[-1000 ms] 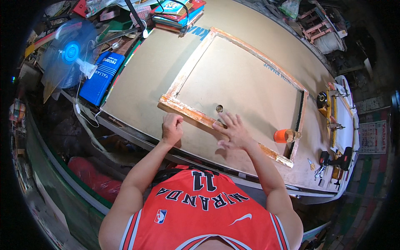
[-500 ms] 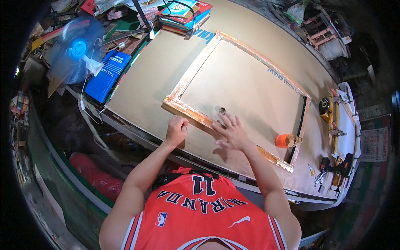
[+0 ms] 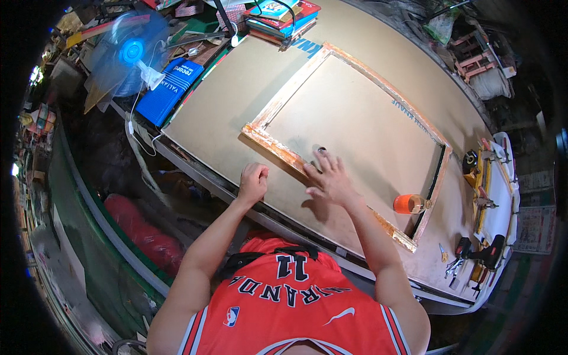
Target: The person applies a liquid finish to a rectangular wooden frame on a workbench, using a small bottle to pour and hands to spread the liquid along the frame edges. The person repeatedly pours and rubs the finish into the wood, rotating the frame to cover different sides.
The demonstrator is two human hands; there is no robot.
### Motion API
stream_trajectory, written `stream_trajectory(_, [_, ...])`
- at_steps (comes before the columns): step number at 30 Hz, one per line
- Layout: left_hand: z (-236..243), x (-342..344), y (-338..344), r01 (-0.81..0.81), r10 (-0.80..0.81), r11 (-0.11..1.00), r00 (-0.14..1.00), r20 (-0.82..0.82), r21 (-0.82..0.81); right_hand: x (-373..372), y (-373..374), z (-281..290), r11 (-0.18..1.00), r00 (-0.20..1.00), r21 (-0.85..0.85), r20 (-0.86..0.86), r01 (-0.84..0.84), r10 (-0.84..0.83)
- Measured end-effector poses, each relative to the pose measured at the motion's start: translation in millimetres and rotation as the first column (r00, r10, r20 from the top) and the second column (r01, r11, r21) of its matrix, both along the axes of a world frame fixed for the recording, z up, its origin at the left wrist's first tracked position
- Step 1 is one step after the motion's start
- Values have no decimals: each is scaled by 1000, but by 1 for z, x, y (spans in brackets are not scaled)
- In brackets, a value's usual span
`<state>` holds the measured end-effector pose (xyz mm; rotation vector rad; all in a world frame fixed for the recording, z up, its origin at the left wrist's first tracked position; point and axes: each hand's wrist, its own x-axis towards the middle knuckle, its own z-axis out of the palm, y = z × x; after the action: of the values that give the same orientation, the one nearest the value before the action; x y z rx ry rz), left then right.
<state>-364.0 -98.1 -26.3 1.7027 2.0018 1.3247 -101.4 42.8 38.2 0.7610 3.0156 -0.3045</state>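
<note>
A worn rectangular wooden frame with flaking whitish and orange paint lies flat on the tan board-topped table. My right hand is open over the frame's near rail, palm down with fingers spread. Whether it touches the rail I cannot tell. At its fingertips is a small dark round cap-like piece, inside the frame. My left hand is closed at the table's near edge, left of the right hand; anything in it is hidden. A clear bottle with orange contents sits by the frame's right end.
On the left, a blue fan stands behind a blue record book. Stacked books lie at the back. At the right are a cordless drill, pliers, a tape measure and clamps.
The whole view has shifted, moving the table slightly right in the picture. My right fingers now cover more of the small round piece. The left hand stays closed.
</note>
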Motion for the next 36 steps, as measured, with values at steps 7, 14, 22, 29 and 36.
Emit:
stream_trajectory(7, [0, -5, -1, 62, -62, 998, 998, 3, -29, -5, -3, 3, 999, 1000, 45, 5, 2, -2])
stream_trajectory(14, [10, -20, 5, 226, -218, 969, 972, 87, -95, -15, -7, 2, 994, 995, 52, 17, 98, -99])
stream_trajectory(22, [10, -41, 21, 353, -349, 926, 936, 51, -136, -30, -17, -1, 989, 989, 2, -10, 145, -145])
stream_trajectory(29, [19, -53, 34, 424, -417, 893, 906, 78, -150, -39, -17, 0, 983, 983, 11, -27, 181, -181])
stream_trajectory(36, [23, -66, 38, 469, -457, 868, 883, 106, -165, -54, -16, 4, 978, 978, 0, -23, 208, -207])
